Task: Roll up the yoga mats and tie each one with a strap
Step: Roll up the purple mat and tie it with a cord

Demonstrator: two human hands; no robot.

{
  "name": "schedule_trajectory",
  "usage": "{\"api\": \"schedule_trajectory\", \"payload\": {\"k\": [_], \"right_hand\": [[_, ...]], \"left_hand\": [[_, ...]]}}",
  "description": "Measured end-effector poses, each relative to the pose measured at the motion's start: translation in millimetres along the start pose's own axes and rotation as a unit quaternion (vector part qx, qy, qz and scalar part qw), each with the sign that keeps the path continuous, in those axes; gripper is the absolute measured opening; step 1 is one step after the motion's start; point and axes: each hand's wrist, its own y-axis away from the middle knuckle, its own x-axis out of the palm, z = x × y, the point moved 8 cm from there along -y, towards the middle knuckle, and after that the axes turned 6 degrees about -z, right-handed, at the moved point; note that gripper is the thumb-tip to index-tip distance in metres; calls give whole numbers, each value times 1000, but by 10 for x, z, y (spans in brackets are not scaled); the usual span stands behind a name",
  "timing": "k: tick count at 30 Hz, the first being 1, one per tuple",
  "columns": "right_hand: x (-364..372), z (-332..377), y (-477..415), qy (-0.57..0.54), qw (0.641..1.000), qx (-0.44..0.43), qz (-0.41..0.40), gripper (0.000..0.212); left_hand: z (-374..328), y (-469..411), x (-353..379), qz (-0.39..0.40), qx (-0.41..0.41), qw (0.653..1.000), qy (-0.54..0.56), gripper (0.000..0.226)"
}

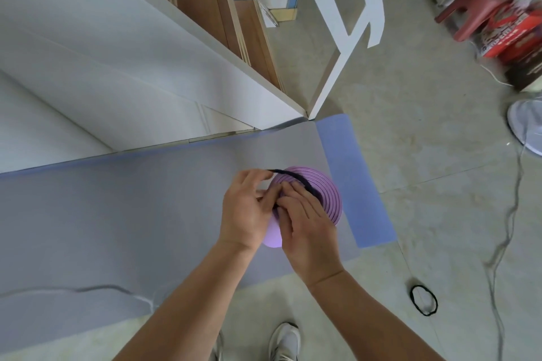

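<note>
- While it is held end-up over the flat mat, the rolled mat shows a purple spiral: foam, judged light, springy and apt to uncoil.
- Strap: black, limp, lying across the roll's end.
- Grip: left hand and right hand both pinch the strap.
- Best hold, by judgement: around the roll's middle.
- Spare strap: on the floor, well apart.

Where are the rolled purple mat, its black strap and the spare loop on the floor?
rolled purple mat [332, 204], head view, spiral end face.
black strap [296, 177], head view, stretch across the roll's end.
spare loop [411, 299], head view, left arc of the band.
</note>
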Motion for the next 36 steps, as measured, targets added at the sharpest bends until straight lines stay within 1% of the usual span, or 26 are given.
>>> {"api": "schedule_trajectory", "payload": {"k": [2,3,4,6,7,8,9,10,12,14,15,18,20,21,22,24,26,27,30,34,36], "right_hand": [[4,-13,-7,4,1000,8,4,53],[2,-27,-12,3,1000,14,7,53],[-3,-47,-15,-2,1000,20,11,53],[-19,-86,-11,-17,999,26,16,53],[-27,-97,-5,-25,999,24,21,52],[-32,-104,-3,-34,999,23,30,51],[-30,-121,1,-44,998,23,41,51],[-25,-150,-6,-57,996,29,55,52],[-11,-254,-40,-94,989,65,99,53],[-34,-375,-82,-131,976,100,143,44],[-62,-429,-110,-131,973,108,156,40],[-180,-493,-245,-91,977,104,165,40],[-237,-471,-353,-52,981,93,162,38],[-245,-479,-403,-34,982,95,159,40],[-221,-495,-444,-26,979,109,170,43],[-135,-585,-490,-11,963,162,215,37],[-40,-708,-491,-10,944,207,259,34],[-21,-761,-510,-22,935,231,267,33],[11,-874,-615,-47,916,284,279,27],[58,-862,-717,-30,910,275,309,23],[70,-844,-735,-31,907,268,323,21]], "left_hand": [[48,12,39,29,-48,997,-44,14],[110,14,85,60,-81,993,-62,23],[195,15,134,99,-119,986,-63,37],[313,4,225,170,-192,967,13,70],[339,-6,247,191,-217,956,48,80],[339,-17,262,206,-235,947,71,83],[321,-32,269,218,-247,940,82,80],[280,-56,264,226,-249,939,76,71],[214,-127,259,237,-235,941,48,46],[140,-184,281,254,-211,944,4,28],[113,-199,304,262,-199,944,-13,25],[34,-186,408,278,-171,944,-51,28],[1,-144,448,274,-153,946,-84,23],[-23,-123,453,265,-145,948,-102,27],[-28,-100,444,251,-145,951,-111,28],[-24,-54,429,232,-157,953,-115,28],[-24,-46,390,216,-159,955,-122,41],[-13,-51,376,212,-160,956,-128,43],[-5,-42,369,206,-162,953,-153,39],[-72,-7,420,211,-178,944,-178,49],[-108,-12,415,196,-162,942,-221,44]]}}
